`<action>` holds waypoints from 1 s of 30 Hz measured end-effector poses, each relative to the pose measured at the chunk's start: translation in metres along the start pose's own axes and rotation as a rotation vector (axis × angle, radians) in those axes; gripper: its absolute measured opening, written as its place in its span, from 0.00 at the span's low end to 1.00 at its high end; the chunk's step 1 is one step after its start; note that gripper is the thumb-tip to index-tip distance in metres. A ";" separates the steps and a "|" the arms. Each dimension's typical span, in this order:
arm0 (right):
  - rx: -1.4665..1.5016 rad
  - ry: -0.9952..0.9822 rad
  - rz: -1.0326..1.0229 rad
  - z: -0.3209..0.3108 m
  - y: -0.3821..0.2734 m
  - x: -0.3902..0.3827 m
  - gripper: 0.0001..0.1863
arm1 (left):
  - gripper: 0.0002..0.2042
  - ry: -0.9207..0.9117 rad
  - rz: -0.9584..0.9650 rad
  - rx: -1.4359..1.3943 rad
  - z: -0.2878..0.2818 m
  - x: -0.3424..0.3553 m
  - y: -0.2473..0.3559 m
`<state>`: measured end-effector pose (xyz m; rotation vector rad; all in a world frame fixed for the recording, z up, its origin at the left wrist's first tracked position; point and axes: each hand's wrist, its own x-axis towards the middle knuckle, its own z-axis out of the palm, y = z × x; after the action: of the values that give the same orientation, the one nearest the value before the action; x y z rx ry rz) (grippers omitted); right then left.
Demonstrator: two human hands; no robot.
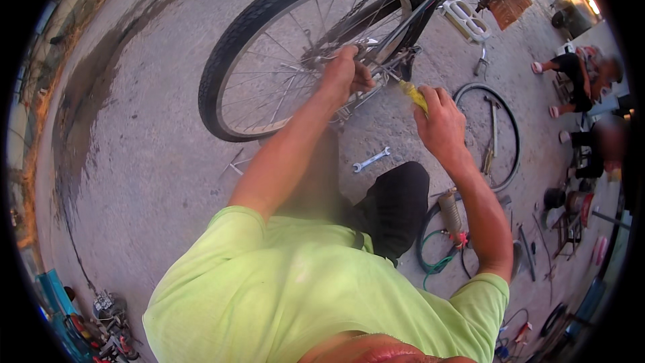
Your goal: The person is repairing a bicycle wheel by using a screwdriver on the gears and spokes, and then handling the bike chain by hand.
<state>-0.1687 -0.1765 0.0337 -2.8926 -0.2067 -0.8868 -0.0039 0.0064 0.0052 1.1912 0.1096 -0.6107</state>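
Gripping the rear axle (359, 60) with your left hand (344, 70), your right hand (440, 121) clasps a yellow-handled tool (413, 94); wheel (302, 47) fitted, spanner (371, 159) lying unused on the ground.

The bicycle wheel (302, 47) is standing on the ground (148, 161), serving as the landmark. A wrench (371, 160) is lying just below it. A loose tyre (494, 136) is lying to its right, a pedal (465, 19) sitting above that.

Probably an outdoor bicycle repair yard: bare concrete ground (154, 161) strewn with a wrench (371, 159), loose tyre (500, 136) and tools.
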 end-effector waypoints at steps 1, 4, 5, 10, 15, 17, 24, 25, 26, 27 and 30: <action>0.242 -0.202 0.259 0.000 0.000 0.003 0.19 | 0.22 0.000 -0.009 0.001 0.000 0.000 0.000; 0.816 -0.608 0.845 -0.007 0.000 0.011 0.19 | 0.22 0.017 -0.005 -0.002 0.000 0.000 -0.001; 0.913 -0.611 0.910 -0.009 0.002 0.011 0.19 | 0.23 0.025 0.001 -0.004 0.001 -0.001 -0.001; 1.025 -0.473 0.886 -0.009 0.005 0.013 0.18 | 0.23 -0.017 -0.014 0.005 -0.001 0.001 -0.001; 0.881 -0.402 0.724 -0.004 0.000 0.004 0.17 | 0.23 -0.011 -0.006 -0.001 -0.002 0.003 -0.002; 1.168 -0.536 0.973 -0.004 0.005 0.008 0.17 | 0.22 -0.010 -0.022 0.003 -0.002 0.004 -0.002; 1.029 -0.551 0.984 -0.009 -0.004 0.014 0.19 | 0.23 -0.003 0.012 -0.011 -0.003 0.001 -0.003; 0.755 -0.403 0.708 -0.006 -0.003 0.008 0.19 | 0.24 -0.005 0.013 -0.014 -0.003 0.001 -0.002; 0.482 -0.255 0.433 0.004 0.001 -0.002 0.19 | 0.24 -0.006 0.014 -0.018 -0.003 0.000 -0.001; 0.206 -0.107 0.159 0.006 0.000 -0.004 0.20 | 0.24 -0.005 -0.003 -0.004 -0.002 0.000 -0.001; 0.550 -0.524 0.702 0.006 0.006 0.004 0.18 | 0.24 0.002 -0.029 0.014 -0.002 0.000 0.001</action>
<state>-0.1609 -0.1815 0.0308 -2.3238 0.4346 0.0533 -0.0032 0.0085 0.0054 1.2057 0.1251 -0.6366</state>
